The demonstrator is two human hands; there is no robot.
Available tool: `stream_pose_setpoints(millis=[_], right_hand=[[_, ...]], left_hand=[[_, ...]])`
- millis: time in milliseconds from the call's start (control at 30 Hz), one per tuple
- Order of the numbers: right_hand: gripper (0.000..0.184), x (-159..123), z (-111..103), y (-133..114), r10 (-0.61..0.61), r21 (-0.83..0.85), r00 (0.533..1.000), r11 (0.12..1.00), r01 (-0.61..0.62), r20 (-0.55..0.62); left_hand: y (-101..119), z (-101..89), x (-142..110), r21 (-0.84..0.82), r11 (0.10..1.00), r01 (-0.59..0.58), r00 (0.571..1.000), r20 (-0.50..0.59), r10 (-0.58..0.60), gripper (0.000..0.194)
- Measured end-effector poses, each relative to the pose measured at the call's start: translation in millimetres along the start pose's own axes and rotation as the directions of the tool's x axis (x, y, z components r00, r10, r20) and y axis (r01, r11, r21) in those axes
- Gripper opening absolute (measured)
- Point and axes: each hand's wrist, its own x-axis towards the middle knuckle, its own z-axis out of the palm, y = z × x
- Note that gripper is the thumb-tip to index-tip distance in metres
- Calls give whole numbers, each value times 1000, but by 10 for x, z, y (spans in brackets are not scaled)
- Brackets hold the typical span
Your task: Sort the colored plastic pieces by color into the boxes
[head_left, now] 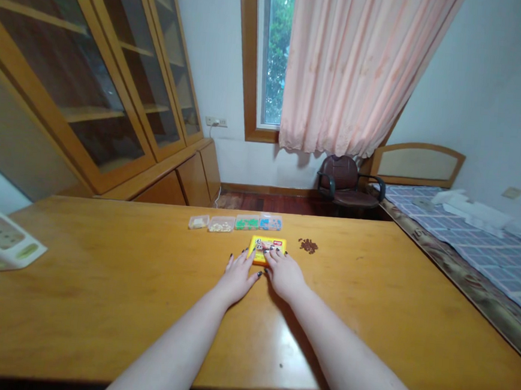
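Observation:
A flat yellow packet or box (269,244) with printed labels lies on the wooden table in front of me. My left hand (237,277) rests at its left edge with the fingers spread. Across its lower right part lies my right hand (285,273), palm down, fingers stretched out over the print. Just to the right of the box is a small heap of brown pieces (308,245). Behind it stand clear plastic containers in a row: one with pale items (199,222), one with cream pieces (221,224), one with green pieces (247,222) and one with blue pieces (270,223).
The wooden table (121,304) spans the foreground. A white box (4,241) with a cut-out window stands at its left end. Beyond are a glass-door cabinet (119,45), a brown office chair (347,181) and a bed (474,236) along the right side.

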Motion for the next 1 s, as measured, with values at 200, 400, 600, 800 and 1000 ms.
stream_pose_setpoints(millis=[200,400,600,800,1000], right_hand=[[64,-45,145,249,191,292,971,945,-144,-140],[80,2,244,264,282,511,954,838,-193,-101],[72,35,258,320,369,539,922,802,-255,-113],[63,54,273,369,421,659,893,718,-223,-157],[49,36,306,273,311,491,943,844,-217,-119]], left_hand=[[-64,6,80,-107,994,-1,996,-94,-9,67],[-104,52,162,-273,959,-71,991,-125,38,63],[-108,4,150,-276,961,-19,984,-177,-31,55],[-69,-70,103,-214,977,23,956,-282,-84,39],[16,-205,172,-301,953,-10,932,-348,-100,26]])
